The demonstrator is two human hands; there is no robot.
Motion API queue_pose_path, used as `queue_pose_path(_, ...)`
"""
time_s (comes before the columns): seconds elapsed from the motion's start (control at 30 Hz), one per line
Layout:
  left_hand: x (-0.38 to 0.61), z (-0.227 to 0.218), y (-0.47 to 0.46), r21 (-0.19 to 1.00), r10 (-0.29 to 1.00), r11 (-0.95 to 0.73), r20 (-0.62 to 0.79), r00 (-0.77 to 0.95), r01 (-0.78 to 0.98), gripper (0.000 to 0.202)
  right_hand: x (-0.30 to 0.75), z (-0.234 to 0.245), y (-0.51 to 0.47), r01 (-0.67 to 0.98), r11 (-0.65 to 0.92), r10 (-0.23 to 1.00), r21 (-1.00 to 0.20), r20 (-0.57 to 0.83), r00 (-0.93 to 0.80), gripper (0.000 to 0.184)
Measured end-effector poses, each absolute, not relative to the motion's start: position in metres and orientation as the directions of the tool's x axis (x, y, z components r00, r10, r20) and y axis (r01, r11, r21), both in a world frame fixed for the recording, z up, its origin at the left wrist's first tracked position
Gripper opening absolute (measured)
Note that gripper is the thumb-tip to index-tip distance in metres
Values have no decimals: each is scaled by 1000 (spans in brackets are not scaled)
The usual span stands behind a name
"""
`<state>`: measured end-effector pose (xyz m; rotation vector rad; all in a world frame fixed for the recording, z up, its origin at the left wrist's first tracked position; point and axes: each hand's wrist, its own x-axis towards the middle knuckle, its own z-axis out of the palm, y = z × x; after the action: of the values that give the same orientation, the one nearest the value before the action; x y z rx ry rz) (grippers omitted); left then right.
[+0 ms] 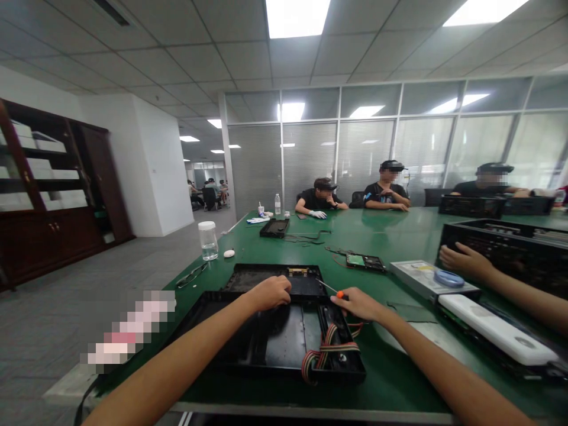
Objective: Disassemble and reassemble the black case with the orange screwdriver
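My right hand (360, 303) is closed around a screwdriver (341, 294) with an orange handle. Its thin shaft points left, over the rear section of a black casing (275, 277). My left hand (271, 292) has its fingers curled down at the casing's middle; whatever is pinched there is hidden. A brass-coloured part (297, 271) sits on the rear section. In the casing's near section, a striped ribbon cable (326, 352) lies looped at the right, beside a smooth dark panel (279, 334).
To the right lie a circuit board (364, 261), a silver drive box (423, 278) with a blue roll (449, 278) on top, and a white panel (492, 328). A co-worker's hand (465, 260) touches a black chassis (523, 245). A clear jar (208, 242) and glasses (191, 276) stand left.
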<state>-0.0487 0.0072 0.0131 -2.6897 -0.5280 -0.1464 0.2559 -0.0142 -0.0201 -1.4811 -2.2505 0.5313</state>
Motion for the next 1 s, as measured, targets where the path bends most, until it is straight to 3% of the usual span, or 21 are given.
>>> queue_pose_path(0.2,-41,21,-10,-458,302,-815,190,934,356,12,245,-23,-16,740,385,916,-551,132,-378,59)
queue_pose_path(0.37,-13,38,-14,-430,506,-746,130,853,508,17,238,-28,-13,700,413,909,-583,310,-278,43)
queue_pose_path(0.47,8,43,-11,-381,556,-755,58,829,533,22,234,-29,-15,700,422,901,-577,350,-255,44)
queue_pose_path(0.63,30,31,-4,-275,501,-819,85,861,503,13,241,-22,-20,715,465,879,-523,372,-300,37)
queue_pose_path(0.87,25,15,3,-100,356,-915,252,900,390,23,253,-14,-19,720,475,866,-506,411,-283,37)
queue_pose_path(1.0,27,8,1,-35,317,-940,280,906,340,23,251,-13,-20,721,492,858,-488,414,-304,38)
